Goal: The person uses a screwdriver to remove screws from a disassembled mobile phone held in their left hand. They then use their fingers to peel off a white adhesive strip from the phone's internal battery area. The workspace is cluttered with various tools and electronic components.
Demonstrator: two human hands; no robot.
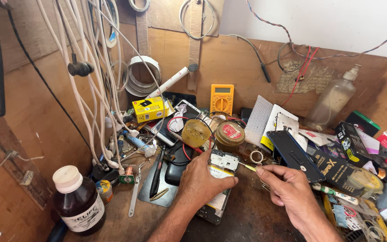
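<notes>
An opened phone (222,163) lies on the wooden bench with its inner board and battery showing. My left hand (200,181) rests on top of it and pins it down, thumb along its right edge. My right hand (287,188) grips a thin tool with a yellow-green handle (248,167), most likely a small screwdriver. Its tip points left and meets the phone's upper right corner. A detached dark back cover (294,154) leans just right of the phone.
Brown bottle with white cap (77,201) at front left. White cables (99,85) hang at left. Yellow multimeter (221,98), yellow box (148,109), two round tins (229,136), tweezers (135,195), a black pen (157,172), and a plastic spray bottle (332,101). Small boxes crowd the right.
</notes>
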